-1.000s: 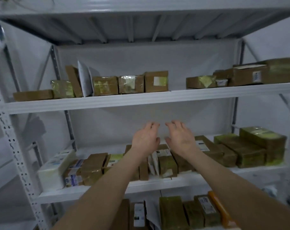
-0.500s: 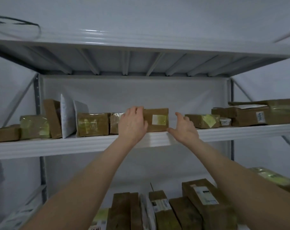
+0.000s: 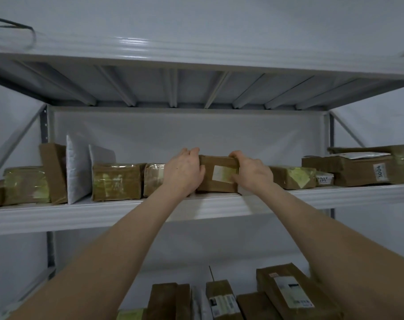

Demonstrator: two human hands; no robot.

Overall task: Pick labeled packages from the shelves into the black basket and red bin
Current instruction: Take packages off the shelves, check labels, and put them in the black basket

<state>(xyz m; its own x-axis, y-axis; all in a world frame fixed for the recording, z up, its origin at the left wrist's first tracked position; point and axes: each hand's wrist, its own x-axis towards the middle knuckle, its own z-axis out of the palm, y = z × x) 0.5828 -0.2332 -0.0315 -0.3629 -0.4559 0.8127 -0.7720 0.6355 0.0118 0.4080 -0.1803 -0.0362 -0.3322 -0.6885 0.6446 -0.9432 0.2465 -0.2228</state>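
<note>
Brown box label reads 3004; small package label starts 20.

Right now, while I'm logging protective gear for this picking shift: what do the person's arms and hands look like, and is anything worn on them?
Both arms, the left arm and the right arm, are bare as far as the view shows, with no sleeves in sight. The left hand and the right hand wear no gloves. No watch, bracelet or ring shows on either.
</note>
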